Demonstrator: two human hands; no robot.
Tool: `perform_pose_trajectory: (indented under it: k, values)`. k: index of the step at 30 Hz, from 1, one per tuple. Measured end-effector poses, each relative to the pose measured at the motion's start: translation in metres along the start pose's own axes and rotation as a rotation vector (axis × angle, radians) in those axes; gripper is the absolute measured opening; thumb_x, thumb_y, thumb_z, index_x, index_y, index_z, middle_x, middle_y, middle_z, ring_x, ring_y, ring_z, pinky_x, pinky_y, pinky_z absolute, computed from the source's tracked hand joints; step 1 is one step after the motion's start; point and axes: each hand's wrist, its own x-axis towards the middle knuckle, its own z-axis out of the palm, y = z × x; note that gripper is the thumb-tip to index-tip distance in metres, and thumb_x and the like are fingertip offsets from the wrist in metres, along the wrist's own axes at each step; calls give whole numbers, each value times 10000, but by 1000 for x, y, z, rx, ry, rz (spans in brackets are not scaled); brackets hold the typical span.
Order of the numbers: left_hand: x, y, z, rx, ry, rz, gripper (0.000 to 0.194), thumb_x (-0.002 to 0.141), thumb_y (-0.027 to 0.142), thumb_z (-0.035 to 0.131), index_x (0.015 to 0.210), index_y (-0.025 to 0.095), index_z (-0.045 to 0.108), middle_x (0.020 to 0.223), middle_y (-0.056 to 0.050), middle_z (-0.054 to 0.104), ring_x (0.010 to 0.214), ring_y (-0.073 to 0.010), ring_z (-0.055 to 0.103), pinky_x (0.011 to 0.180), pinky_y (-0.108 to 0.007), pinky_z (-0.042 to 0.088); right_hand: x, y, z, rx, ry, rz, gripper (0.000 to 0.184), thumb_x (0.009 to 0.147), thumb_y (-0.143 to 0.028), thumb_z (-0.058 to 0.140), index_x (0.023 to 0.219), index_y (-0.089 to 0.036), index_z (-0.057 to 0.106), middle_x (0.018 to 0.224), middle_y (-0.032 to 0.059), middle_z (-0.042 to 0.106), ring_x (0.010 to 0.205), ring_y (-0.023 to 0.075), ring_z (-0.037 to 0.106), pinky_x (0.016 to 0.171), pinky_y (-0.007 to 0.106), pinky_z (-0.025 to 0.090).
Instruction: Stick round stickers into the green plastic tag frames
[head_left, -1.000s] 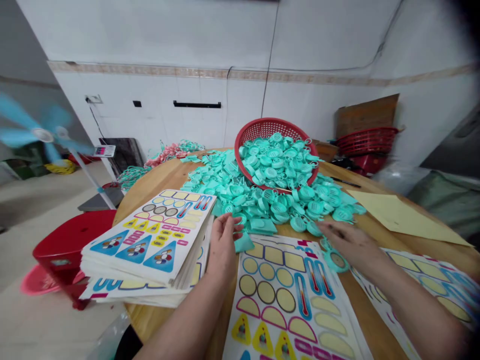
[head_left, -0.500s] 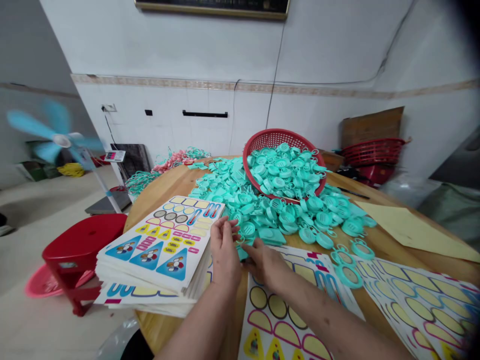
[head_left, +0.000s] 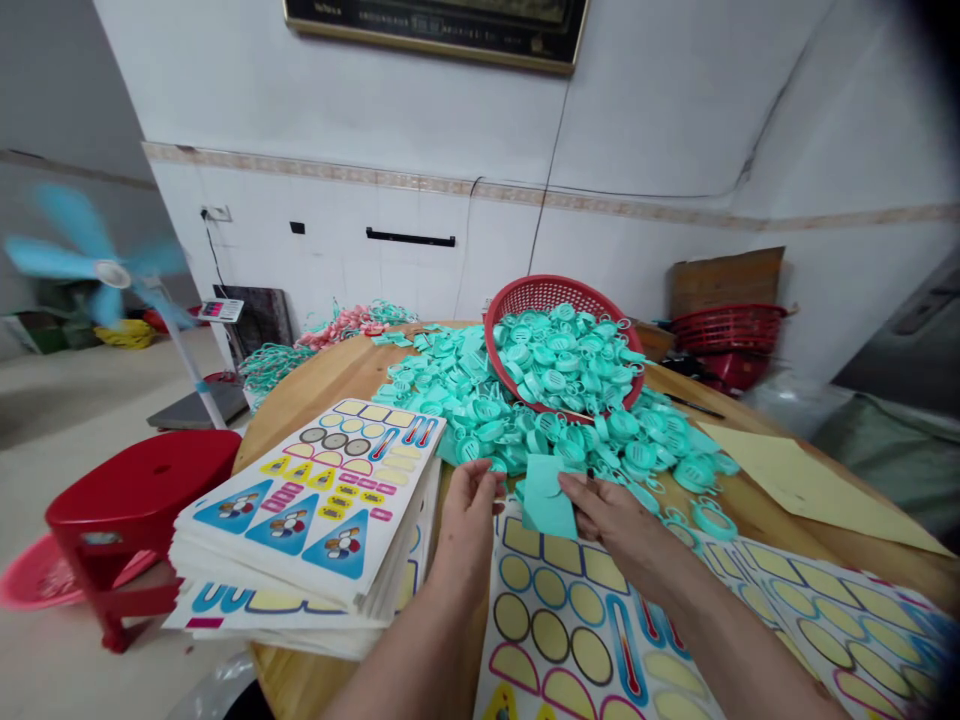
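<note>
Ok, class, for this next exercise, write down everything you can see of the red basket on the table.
The red basket is round and shallow, of what looks like moulded plastic, with a mesh of small holes and a solid rim. It sits tilted on the round wooden table, its mouth facing the viewer. Turquoise plastic tags fill it and spill past its lower rim. Neither the left hand nor the right hand touches it.
</note>
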Motion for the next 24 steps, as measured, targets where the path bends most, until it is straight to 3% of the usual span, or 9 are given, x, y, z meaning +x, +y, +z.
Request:
perform_pose_trajectory:
  k: [3,6,10,14,19,21,24]
  values:
    - [3,-9,2,61,-64,-49,240,755,329,564,938,178,527,872,-52,638,745,-143,594,658,-256,428,1,1,-6,122,47,55,389,831,-590,475,705,-224,431,549,-83,302,484,111,295,487,242,281]
    - [4,-22,7,143,-206,-124,181,668,270,605,813,187,536,683,-5,615,571,-129,550,542,-245,384,18,-1,-8,46,61,6,378,830,-578,479,704,-222,471,529,-77,344,486,121,341,486,247,293]
    - [-4,-36,12,279,-372,-162,115,634,203,565,749,190,568,605,8,589,526,-134,505,540,-267,363,58,-17,-2,-83,58,-93,326,853,-474,482,671,-205,513,586,-47,459,568,139,448,534,258,349]
    - [-12,-40,10,423,-409,-147,190,630,183,541,802,182,620,605,5,562,571,-164,499,574,-298,353,116,-51,12,-222,72,-141,311,846,-347,592,600,-173,514,587,-54,484,592,126,497,572,254,395]
    - [-11,-38,9,521,-402,-153,245,654,217,539,865,173,656,718,-38,610,660,-188,524,595,-305,361,182,-99,32,-228,128,-147,222,926,-342,537,985,-136,595,885,17,623,698,129,604,629,289,517]
    - [-10,-38,8,532,-401,-146,261,672,224,522,890,174,659,745,-45,623,678,-191,535,605,-305,369,193,-107,34,-213,149,-150,252,934,-343,527,1078,-142,576,980,42,625,766,148,623,664,313,537]
    - [-9,-40,6,530,-419,-120,285,694,221,493,928,183,652,767,-43,636,705,-193,552,632,-307,383,193,-103,32,-218,161,-152,252,923,-344,544,1066,-140,589,1003,47,626,814,165,624,712,344,535]
